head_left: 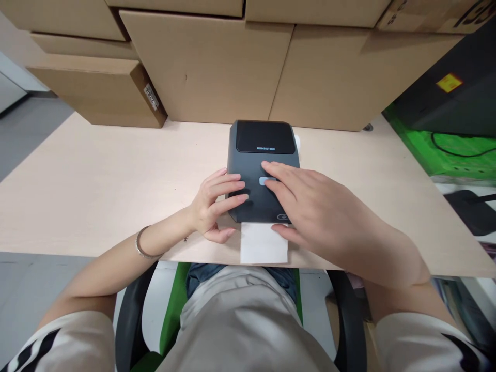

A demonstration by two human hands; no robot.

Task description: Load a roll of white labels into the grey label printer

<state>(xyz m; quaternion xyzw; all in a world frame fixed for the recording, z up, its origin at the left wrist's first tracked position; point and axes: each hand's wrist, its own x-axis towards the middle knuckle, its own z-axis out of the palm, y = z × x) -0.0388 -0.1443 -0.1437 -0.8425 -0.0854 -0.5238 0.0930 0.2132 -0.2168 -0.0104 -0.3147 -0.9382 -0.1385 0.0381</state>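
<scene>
Both hands' fingers apart, I should brace the printer with my left hand, my right hand light beside the paper

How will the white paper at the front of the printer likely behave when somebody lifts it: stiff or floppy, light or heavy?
The white paper is probably light and rather floppy, as it looks thin. It may not lift freely: its far end meets the front edge of the printer and perhaps continues inside.
</scene>
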